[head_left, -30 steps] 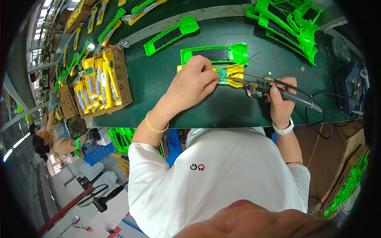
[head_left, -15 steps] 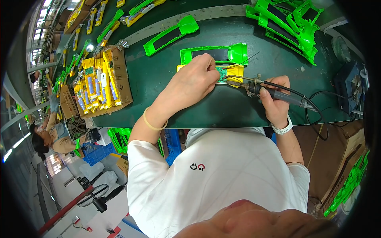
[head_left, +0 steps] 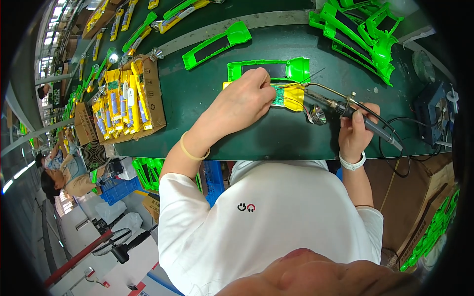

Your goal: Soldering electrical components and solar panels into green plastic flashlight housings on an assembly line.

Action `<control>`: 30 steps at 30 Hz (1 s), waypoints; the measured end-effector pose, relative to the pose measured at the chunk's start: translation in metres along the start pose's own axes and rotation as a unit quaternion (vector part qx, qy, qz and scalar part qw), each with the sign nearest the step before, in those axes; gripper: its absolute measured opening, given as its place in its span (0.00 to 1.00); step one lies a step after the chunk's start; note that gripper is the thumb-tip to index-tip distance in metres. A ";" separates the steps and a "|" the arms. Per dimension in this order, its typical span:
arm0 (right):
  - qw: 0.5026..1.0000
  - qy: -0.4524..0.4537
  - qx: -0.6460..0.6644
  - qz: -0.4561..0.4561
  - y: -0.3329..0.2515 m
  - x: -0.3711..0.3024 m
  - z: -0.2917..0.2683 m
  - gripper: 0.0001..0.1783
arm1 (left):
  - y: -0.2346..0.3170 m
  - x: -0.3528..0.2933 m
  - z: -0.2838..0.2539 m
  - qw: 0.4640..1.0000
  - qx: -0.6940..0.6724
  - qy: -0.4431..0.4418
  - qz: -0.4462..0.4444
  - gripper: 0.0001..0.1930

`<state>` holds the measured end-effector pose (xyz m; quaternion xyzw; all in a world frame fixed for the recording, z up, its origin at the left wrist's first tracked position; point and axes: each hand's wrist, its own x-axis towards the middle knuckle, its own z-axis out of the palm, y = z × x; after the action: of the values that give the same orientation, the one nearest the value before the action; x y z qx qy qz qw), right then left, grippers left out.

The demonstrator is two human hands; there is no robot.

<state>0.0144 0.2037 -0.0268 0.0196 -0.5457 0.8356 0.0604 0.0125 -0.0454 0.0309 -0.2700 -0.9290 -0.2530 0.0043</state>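
Note:
My right hand (head_left: 356, 133) grips a soldering iron (head_left: 379, 131) with a thin bent metal tube along it. Its front end points left, over the right end of a yellow casing half (head_left: 295, 101). Inside that casing sits a small green circuit board (head_left: 279, 95) with thin wires. My left hand (head_left: 247, 96) is closed in a pinch at the board's left side and covers much of the casing; what its fingertips hold is hidden. A silvery reflector cup (head_left: 317, 115) lies by the casing's right end. Just beyond is a green casing half (head_left: 298, 68) with a dark panel.
A cardboard box (head_left: 156, 98) of yellow casings with batteries stands at left. Another green casing (head_left: 239, 33) lies farther back, and a pile of green casings (head_left: 368, 44) at back right. A dark blue soldering station (head_left: 428, 111) with cables stands at right. Co-workers sit far left.
My right hand has drawn the soldering iron to the right, away from the board. The reflector cup now shows beside the casing. My left hand keeps its pinch at the board.

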 end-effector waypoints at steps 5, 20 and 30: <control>0.998 0.014 0.042 -0.036 0.000 0.003 -0.007 0.13 | -0.002 0.007 -0.001 0.998 -0.022 0.041 -0.034 0.10; 0.999 -0.042 0.023 0.024 -0.021 0.038 0.009 0.12 | -0.003 0.012 0.050 0.981 -0.023 0.189 -0.041 0.06; 0.990 -0.117 -0.065 0.052 -0.018 0.043 0.004 0.12 | -0.012 0.012 0.039 0.983 -0.055 0.136 -0.112 0.05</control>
<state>-0.0263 0.2111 -0.0044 0.0845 -0.6026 0.7922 -0.0461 0.0015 -0.0298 -0.0073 -0.1268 -0.9289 -0.3367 0.0878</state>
